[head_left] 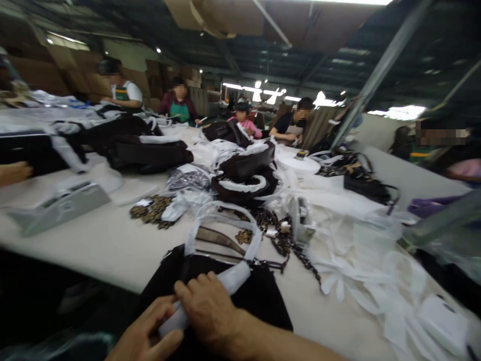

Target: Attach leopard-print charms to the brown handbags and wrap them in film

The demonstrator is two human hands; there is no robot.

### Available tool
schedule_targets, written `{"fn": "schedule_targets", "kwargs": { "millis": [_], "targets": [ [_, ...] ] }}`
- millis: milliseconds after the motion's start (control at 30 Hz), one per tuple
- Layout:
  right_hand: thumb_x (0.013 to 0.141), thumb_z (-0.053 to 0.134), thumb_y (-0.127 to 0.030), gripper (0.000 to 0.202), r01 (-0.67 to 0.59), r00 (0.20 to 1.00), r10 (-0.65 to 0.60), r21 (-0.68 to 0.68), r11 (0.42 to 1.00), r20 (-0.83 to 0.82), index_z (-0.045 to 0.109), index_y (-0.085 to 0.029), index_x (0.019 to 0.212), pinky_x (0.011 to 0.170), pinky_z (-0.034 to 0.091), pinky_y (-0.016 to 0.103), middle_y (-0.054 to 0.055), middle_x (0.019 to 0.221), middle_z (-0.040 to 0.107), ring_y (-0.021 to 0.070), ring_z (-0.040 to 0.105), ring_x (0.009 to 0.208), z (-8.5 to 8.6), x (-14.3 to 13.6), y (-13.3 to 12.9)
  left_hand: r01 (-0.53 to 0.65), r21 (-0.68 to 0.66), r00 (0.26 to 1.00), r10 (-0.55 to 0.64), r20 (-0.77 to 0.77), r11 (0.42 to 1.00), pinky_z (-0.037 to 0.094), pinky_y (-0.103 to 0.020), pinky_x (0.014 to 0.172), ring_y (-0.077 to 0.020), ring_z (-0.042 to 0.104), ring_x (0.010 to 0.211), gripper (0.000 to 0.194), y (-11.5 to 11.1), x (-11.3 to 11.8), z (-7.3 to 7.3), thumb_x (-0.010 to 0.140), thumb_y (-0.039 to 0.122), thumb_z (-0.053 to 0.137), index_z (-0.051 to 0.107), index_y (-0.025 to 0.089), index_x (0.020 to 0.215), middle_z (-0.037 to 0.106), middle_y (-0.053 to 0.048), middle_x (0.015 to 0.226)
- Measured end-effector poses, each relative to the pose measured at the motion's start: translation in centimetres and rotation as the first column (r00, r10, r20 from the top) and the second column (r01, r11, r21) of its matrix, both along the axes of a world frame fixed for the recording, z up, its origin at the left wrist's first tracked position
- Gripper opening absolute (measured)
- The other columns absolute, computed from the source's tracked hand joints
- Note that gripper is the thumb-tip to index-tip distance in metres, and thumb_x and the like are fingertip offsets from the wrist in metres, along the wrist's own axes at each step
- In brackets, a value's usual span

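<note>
Two grips, left hand (145,331) and right hand (212,308), curl closed around one white wrapping (236,278); one black bag (268,301) lies beneath.

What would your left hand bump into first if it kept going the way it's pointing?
Most likely the right hand, whose fingers lie just ahead of the left hand along the white wrap they both hold. It might slip past underneath; depth is unclear here.

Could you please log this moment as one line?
left hand: holding white wrapping; right hand: holding same wrapping; black bag: beneath hands; chains: beyond bag
</note>
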State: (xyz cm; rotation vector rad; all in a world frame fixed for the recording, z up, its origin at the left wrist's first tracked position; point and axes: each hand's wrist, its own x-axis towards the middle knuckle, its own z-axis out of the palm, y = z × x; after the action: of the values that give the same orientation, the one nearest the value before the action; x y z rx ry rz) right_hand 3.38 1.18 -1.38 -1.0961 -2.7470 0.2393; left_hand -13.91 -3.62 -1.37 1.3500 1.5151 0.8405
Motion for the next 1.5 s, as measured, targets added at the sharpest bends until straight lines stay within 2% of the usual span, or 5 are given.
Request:
{"fn": "schedule_targets", "kwargs": {
  "millis": [333, 700, 933, 1333, 1500],
  "targets": [
    [0.079, 0.07, -0.044, 0.07, -0.236, 0.969, 0.179, -0.433, 0.87, -0.169, 0.048, -0.018, 0.14, 0.105, 0.033, 0.037, 0.011, 0.134, 0.058, 0.0264, 0.049, 0.123, 6.8, 4.1, 4.3, -0.02, 0.088, 0.974, 0.04, -0.221, 0.996, 0.039, -0.024, 0.065, -0.0159, 0.055, 0.072, 0.013, -1.1, 2.3, 2.4, 0.083, 0.026, 0.052, 0.058, 0.018, 0.075, 0.057, 0.001, 0.077],
    [0.078, 0.072, -0.032, 0.015, -0.232, 0.96, 0.108, -0.521, 0.821, -0.256, 0.074, -0.021, 0.088, 0.066, 0.042, 0.022, 0.0, 0.084, 0.07, 0.014, 0.062, 0.076, 3.7, 3.2, 4.6, 0.123, -0.148, 0.99, -0.132, -0.054, 0.981, 0.043, -0.022, 0.053, -0.0188, 0.062, 0.077, 0.032, -0.6, 2.1, 1.5, 0.089, 0.045, 0.05, 0.058, 0.019, 0.105, 0.064, -0.003, 0.09],
    [0.088, 0.061, -0.035, 0.021, 0.145, 0.78, -0.37, -0.43, 0.891, -0.505, 0.073, -0.022, 0.098, 0.088, 0.047, 0.029, 0.003, 0.099, 0.074, 0.0183, 0.066, 0.092, 8.1, 10.3, 6.6, 0.198, -0.063, 0.921, -0.207, -0.33, 0.978, 0.047, -0.03, 0.077, -0.02, 0.064, 0.084, 0.025, -0.3, 1.6, 2.6, 0.092, 0.039, 0.046, 0.063, 0.022, 0.099, 0.068, -0.001, 0.091],
    [0.072, 0.068, -0.058, 0.045, 0.391, 0.567, -0.823, -0.889, 0.239, 0.028, 0.07, -0.013, 0.071, 0.046, 0.05, 0.026, 0.012, 0.07, 0.071, 0.0199, 0.066, 0.057, 3.3, 25.7, -1.0, -0.172, -0.043, 0.96, 0.157, -0.233, 0.984, 0.05, -0.038, 0.095, -0.0302, 0.063, 0.11, 0.053, 1.4, -6.1, -2.4, 0.077, 0.06, 0.061, 0.063, 0.019, 0.11, 0.07, -0.008, 0.112],
    [0.065, 0.065, -0.071, 0.071, 0.239, 0.548, -0.832, -0.936, 0.257, -0.088, 0.069, -0.012, 0.104, 0.053, 0.054, 0.029, 0.009, 0.076, 0.07, 0.0236, 0.069, 0.07, -0.3, 21.9, -2.9, -0.215, -0.214, 0.971, 0.233, 0.063, 0.953, 0.056, -0.034, 0.083, -0.0306, 0.069, 0.097, 0.057, 2.0, -4.9, -4.0, 0.063, 0.066, 0.07, 0.067, 0.019, 0.096, 0.075, -0.006, 0.098]
  ]
}}
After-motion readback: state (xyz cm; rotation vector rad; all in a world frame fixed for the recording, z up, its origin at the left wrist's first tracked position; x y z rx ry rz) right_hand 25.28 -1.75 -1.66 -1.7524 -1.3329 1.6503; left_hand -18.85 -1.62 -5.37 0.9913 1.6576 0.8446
